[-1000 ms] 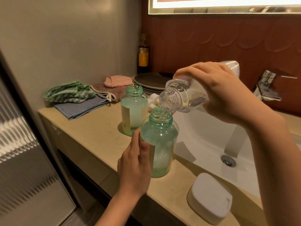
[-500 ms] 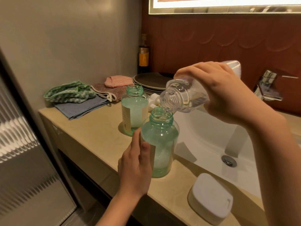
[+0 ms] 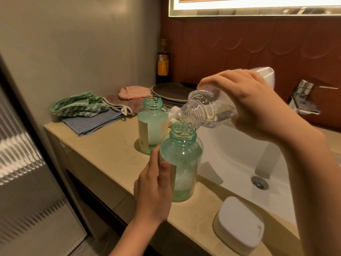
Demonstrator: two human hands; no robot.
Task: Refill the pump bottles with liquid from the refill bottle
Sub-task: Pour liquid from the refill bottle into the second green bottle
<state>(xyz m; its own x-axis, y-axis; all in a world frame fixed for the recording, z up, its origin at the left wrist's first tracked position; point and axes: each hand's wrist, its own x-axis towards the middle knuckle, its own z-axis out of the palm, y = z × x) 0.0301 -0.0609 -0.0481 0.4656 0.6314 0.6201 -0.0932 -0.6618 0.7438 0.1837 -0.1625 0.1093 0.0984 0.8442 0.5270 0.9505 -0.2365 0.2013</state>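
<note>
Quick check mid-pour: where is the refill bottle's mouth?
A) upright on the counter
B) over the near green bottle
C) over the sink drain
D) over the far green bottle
B: the refill bottle, tilted in the right hand, pours into the near green bottle, which the left hand holds.

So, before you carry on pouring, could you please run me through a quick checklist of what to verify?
1. Mouth of the refill bottle sits over the neck of the near green bottle: ok.
2. The left hand holds the near green bottle upright on the counter: ok.
3. The right hand grips the refill bottle round its body: ok.
4. Room left in the near green bottle: cannot tell, level unclear through the tinted wall.
5. The far green bottle stands uncapped and upright for its turn: ok.
</note>
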